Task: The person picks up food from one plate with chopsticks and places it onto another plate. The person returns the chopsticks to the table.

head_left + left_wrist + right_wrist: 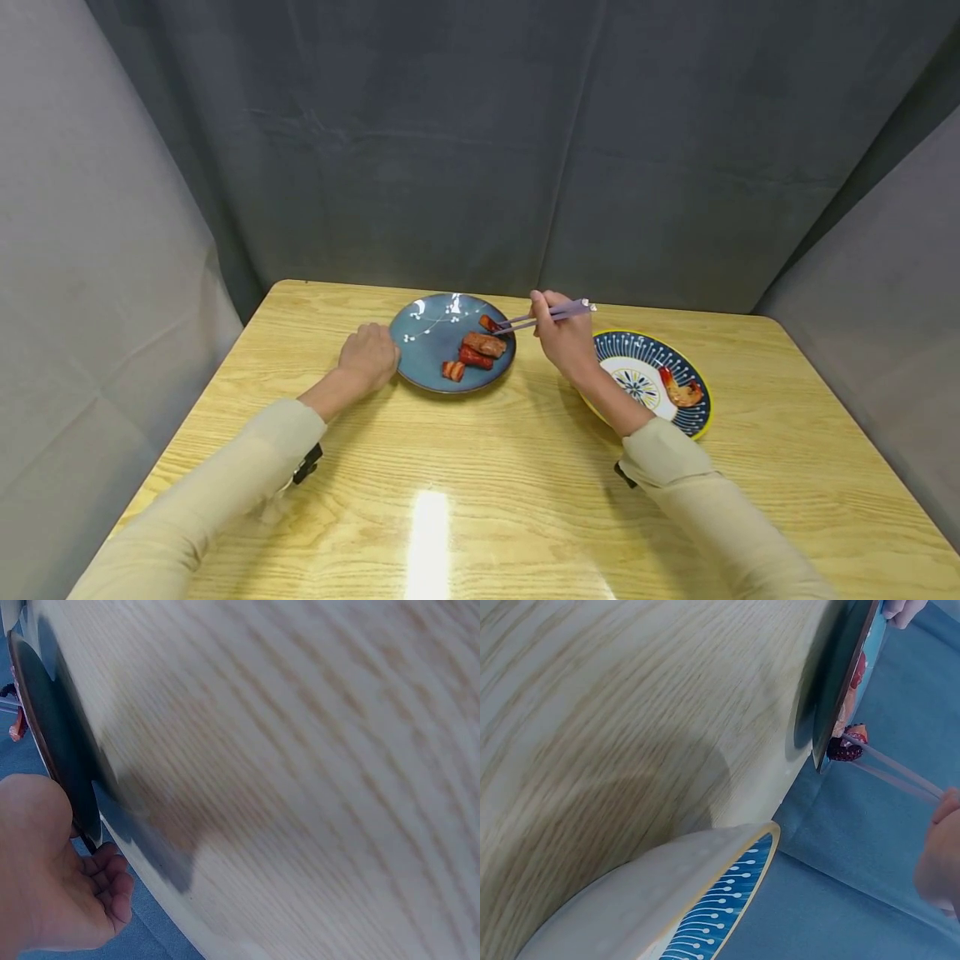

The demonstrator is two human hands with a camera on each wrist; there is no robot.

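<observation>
My left hand (369, 357) grips the left rim of a round blue plate (427, 362) with small white blossoms; in the left wrist view its fingers (112, 892) curl at the rim. Several pieces of food lie on the plate's right part: a browned meat piece (483, 344), a red piece (476, 358) and a small striped piece (453, 371). In my right hand (564, 333) I hold a pair of lilac chopsticks (555, 313) over the right rim. Their tips meet a small dark red food piece (489, 323), which shows dark and bumpy in the right wrist view.
A patterned navy and white plate (637, 343) with a yellow rim stands at the right, partly under my right forearm. On it lies a red and orange shrimp-like piece (681, 390). The wooden table (480, 450) ends at a grey curtain (420, 167) behind the plates.
</observation>
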